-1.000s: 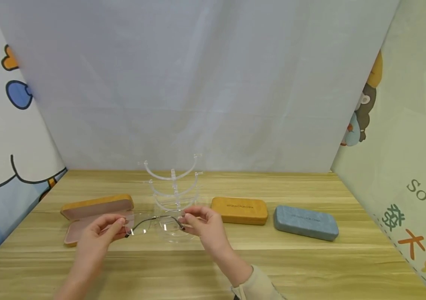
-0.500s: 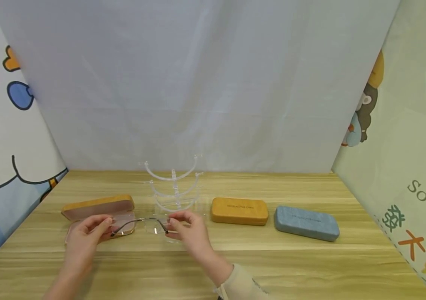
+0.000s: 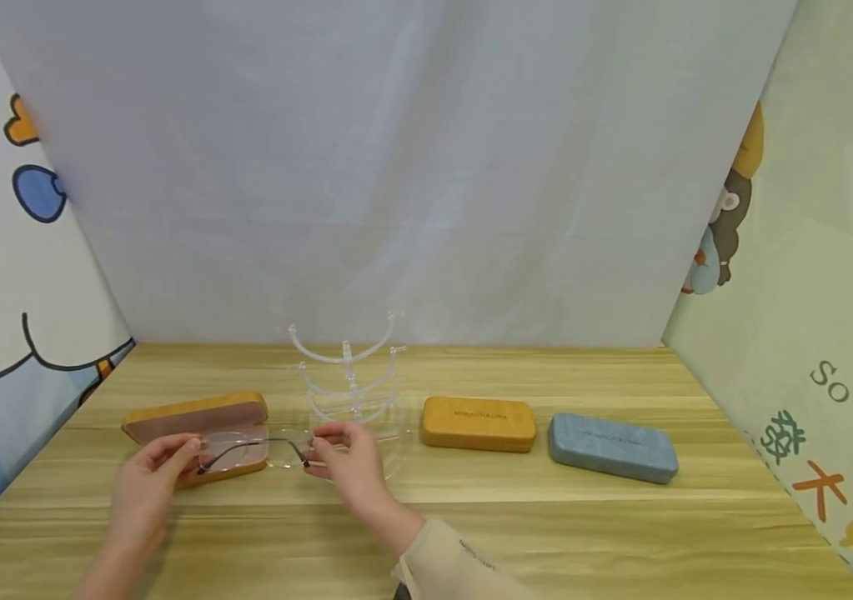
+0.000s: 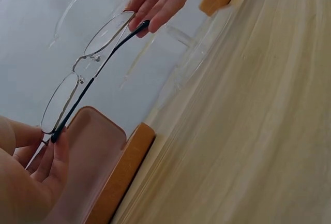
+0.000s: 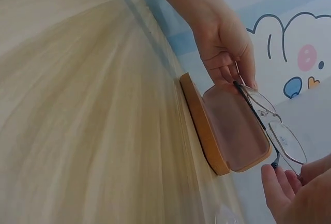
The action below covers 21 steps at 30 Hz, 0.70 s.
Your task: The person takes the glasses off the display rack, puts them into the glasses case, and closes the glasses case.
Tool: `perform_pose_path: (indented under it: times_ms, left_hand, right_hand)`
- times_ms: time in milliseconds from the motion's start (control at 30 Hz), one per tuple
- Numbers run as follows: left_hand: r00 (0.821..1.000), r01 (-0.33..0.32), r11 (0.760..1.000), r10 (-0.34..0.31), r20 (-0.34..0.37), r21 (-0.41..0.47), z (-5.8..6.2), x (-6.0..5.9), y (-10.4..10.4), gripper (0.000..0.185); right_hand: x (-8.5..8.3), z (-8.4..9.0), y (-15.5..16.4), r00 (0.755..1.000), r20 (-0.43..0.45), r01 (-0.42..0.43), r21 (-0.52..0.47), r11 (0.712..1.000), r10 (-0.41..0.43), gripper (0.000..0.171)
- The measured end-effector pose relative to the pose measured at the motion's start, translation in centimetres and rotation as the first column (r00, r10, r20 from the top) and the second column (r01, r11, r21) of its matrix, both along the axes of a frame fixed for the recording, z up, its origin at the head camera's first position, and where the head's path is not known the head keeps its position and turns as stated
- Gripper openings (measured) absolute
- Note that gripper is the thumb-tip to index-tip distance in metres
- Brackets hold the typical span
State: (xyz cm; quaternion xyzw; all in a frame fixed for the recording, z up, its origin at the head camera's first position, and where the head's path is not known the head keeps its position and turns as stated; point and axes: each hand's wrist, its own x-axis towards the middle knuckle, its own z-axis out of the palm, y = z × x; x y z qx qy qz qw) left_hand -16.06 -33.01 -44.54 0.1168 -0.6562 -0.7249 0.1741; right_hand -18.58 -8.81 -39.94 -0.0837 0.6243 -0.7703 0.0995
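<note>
1. The glasses [image 3: 253, 450] are held by both hands, one at each end, with their long axis running left to right, roughly in line with the long side of the open case [image 3: 197, 437].
2. The left hand [image 3: 148, 483] pinches the left end of the frame with its fingertips; its grip is closed on the glasses, not loose.
3. The right hand [image 3: 347, 458] pinches the right end in the same way, fingers curled round the folded dark arm of the frame.
4. From the right wrist view, the glasses [image 5: 269, 125] hang just above the pink lining of the open case [image 5: 232, 131], toward its far edge, and do not seem to touch it.
5. The case lies straight below and slightly toward the person from the glasses, so the gap between them is mostly downward. The left hand is nearer to the case; the right hand sits past its right end, close to the clear stand [image 3: 347, 375].
6. On the surface [image 3: 546, 525] to the right lie a closed orange case [image 3: 479, 422] and a closed blue case [image 3: 612, 446], well apart from the hands.
</note>
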Motion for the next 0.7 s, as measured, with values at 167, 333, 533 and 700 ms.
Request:
perform_pose_path:
  times_ms: [167, 333, 533, 700]
  left_hand:
    - [0.999, -0.050, 0.999, 0.050, 0.021, 0.015, 0.6, 0.5, -0.1, 0.007]
    - [0.990, -0.137, 0.990, 0.136, 0.049, 0.027, 1.6, 1.1, 0.2, 0.012]
    - [0.964, -0.207, 0.978, 0.206, 0.166, -0.013, 2.3, 1.3, -0.2, 0.017]
    - [0.935, -0.231, 0.965, 0.256, 0.247, -0.125, 2.2, 1.1, -0.7, 0.013]
  right_hand:
    - [-0.3, -0.4, -1.6, 0.999, 0.040, 0.036, 0.023, 0.999, -0.037, 0.014]
    - [-0.6, -0.7, -2.9, 0.996, 0.052, 0.062, 0.056, 0.996, -0.065, 0.011]
    - [-1.2, -1.4, -4.3, 0.993, 0.066, 0.094, 0.083, 0.992, -0.100, 0.006]
    - [-1.9, -1.9, -5.3, 0.991, 0.063, 0.110, 0.110, 0.988, -0.117, 0.005]
